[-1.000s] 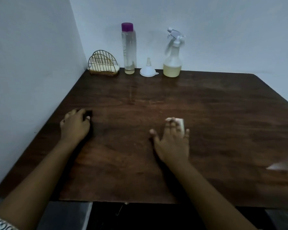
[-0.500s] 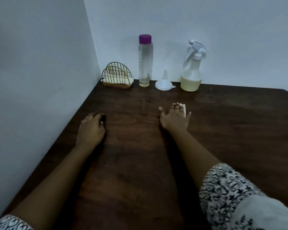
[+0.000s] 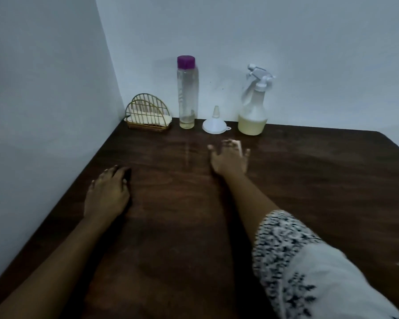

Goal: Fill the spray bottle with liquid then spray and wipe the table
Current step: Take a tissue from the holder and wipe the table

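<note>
A white spray bottle [image 3: 254, 107] with pale yellow liquid in its lower part stands at the back of the dark wooden table [image 3: 320, 180]. My right hand [image 3: 229, 157] lies flat with spread fingers on a white wipe [image 3: 238, 143], pressing it to the tabletop just in front of the bottle and funnel. Only the wipe's far edge shows past my fingers. My left hand [image 3: 107, 194] rests palm down on the table near the left wall, holding nothing.
A clear tall bottle [image 3: 187, 93] with a purple cap stands at the back, nearly drained. A white funnel [image 3: 215, 124] sits upside down between the two bottles. A gold wire holder [image 3: 148, 115] with napkins fills the back left corner. Walls close the left and back.
My right hand has slid the wipe away from me toward the back of the table, close to the funnel and spray bottle. My left hand has stayed in place.
</note>
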Action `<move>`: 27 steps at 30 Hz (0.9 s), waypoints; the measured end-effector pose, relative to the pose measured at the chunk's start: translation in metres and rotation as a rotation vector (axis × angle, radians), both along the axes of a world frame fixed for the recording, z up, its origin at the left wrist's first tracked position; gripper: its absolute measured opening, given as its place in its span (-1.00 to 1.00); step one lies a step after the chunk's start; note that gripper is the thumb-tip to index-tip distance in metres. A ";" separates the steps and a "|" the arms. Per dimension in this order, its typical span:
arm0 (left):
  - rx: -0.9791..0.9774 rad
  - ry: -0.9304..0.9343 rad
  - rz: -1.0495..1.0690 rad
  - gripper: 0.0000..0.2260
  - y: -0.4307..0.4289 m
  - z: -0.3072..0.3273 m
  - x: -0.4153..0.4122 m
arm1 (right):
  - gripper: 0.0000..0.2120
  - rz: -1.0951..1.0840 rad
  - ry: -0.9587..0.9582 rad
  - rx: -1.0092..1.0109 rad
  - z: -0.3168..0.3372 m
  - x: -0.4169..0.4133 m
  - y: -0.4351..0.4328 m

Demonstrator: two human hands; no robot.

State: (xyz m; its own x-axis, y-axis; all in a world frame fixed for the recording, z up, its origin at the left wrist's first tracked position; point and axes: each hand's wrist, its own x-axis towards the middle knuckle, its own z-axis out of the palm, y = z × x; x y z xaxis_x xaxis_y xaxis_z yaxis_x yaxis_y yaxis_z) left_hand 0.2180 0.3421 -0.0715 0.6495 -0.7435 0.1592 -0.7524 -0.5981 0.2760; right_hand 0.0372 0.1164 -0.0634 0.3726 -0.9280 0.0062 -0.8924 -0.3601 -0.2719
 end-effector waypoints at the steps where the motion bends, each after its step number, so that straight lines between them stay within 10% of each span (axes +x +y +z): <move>1: -0.003 0.002 0.017 -0.62 0.000 0.001 -0.002 | -0.31 -0.063 0.011 -0.001 0.000 -0.033 -0.016; 6: -0.026 -0.010 -0.057 -0.63 -0.024 0.008 -0.046 | -0.30 -0.262 0.117 0.065 0.003 -0.157 -0.059; 14: -0.091 0.105 -0.255 -0.64 -0.084 0.012 -0.138 | -0.29 0.082 0.066 0.061 0.000 -0.088 -0.029; 22: -0.065 0.077 -0.337 -0.65 -0.101 0.004 -0.185 | -0.32 -0.375 0.031 0.061 0.006 -0.288 -0.107; 27: -0.103 0.164 -0.323 -0.66 -0.099 0.006 -0.185 | -0.29 -0.260 -0.014 0.065 0.006 -0.226 -0.044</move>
State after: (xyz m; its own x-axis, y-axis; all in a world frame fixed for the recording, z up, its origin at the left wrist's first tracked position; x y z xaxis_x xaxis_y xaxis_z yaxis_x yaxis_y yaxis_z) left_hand 0.0327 0.2430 -0.0653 0.4071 -0.8997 0.1574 -0.8384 -0.2998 0.4551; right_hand -0.1886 0.0723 -0.0574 0.1223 -0.9911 -0.0527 -0.9486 -0.1011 -0.3000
